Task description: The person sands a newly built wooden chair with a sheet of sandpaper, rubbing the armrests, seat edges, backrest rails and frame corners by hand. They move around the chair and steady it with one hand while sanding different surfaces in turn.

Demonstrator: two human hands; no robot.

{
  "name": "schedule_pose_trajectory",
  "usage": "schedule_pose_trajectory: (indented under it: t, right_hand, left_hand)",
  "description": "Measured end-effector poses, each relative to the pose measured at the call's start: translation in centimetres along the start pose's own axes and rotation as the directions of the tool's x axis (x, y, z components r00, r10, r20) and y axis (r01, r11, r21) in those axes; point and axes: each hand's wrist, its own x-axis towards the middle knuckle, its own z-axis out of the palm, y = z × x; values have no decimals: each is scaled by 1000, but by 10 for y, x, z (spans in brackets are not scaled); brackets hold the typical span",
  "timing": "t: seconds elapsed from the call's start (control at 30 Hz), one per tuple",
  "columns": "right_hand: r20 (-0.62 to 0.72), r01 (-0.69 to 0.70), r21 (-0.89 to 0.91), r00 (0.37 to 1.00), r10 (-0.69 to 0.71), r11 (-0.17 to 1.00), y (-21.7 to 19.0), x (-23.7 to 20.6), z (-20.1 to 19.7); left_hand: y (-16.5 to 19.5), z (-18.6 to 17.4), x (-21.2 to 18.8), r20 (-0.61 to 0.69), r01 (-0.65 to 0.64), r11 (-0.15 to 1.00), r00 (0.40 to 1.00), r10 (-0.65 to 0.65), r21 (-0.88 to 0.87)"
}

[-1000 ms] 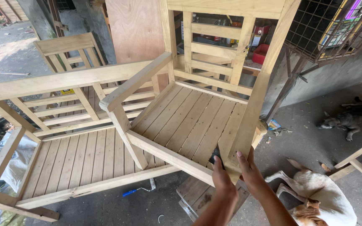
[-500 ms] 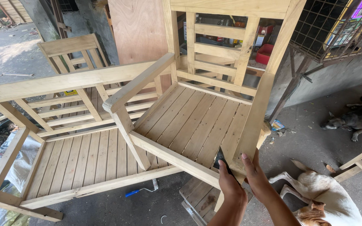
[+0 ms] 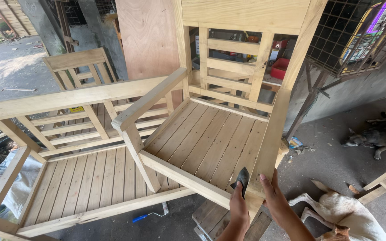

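L hand nudged up w/ dark sanding piece pinched in grip, R hand flat, open on chair corner

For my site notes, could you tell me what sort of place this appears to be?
Probably an open-air furniture workshop: an unfinished wooden armchair, a matching slatted bench and a plywood sheet stand on bare concrete, where dogs lie.

Armchair: pale, unpainted yellowish wood with faint straight grain, slats alike in tone. Bench beside it: the same pale wood. Scraper blade: dark grey. Plywood sheet: reddish brown. Dog on the ground: white with tan patches. Second dog: dark grey. Concrete ground: grey. Tub behind the slats: red.
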Motion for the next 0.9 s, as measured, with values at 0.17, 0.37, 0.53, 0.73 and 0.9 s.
schedule_pose_trajectory:
  t: [0.17, 0.37, 0.53, 0.73, 0.9]
  right_hand:
    - [12, -55, -44, 998, 55, 998, 6, -9, -25]
    - [-34, -18, 30, 999, 19, 999, 27, 7, -49]
    - [-57, 137, 444, 991, -124, 886, 56, 52, -68]
    - [-131, 223, 485, 975, -182, 846, 84, 85, -95]
    - [-173, 261, 595, 965, -196, 760, 90, 89, -108]
  left_hand:
    - [-3, 16, -8, -4, 125, 988, 992, -125, 92]
    - [-18, 32, -32, 245, -147, 875, 969, 34, 462]
    - [-26, 65, 13, 520, -438, 773, 838, 166, 459]
    - [-34, 112, 100, 449, -299, 613, 888, -101, 731]
    - [-74, 56, 70, 652, -391, 795, 759, -8, 464]
